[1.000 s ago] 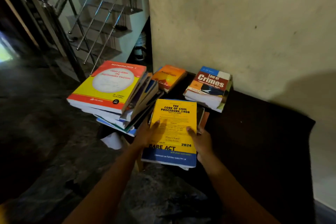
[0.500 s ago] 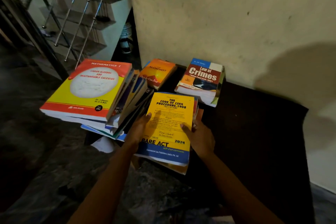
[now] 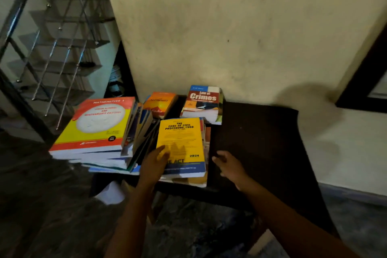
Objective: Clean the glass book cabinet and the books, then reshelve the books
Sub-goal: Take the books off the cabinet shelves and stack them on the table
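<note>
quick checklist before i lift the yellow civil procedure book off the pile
1. Left hand on the yellow paperback Code of Civil Procedure book: ok, rests on its lower left corner.
2. Right hand on it: not ok, empty, beside it over the dark table.
3. Left grip firm: cannot tell, too blurred.
4. Leaning pile under the red and yellow Mathematics book: not ok, askew right beside it.

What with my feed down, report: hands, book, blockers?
Left hand resting on yellow Code book. Right hand open, off it, over table. Leaning book pile crowds its left.
</note>
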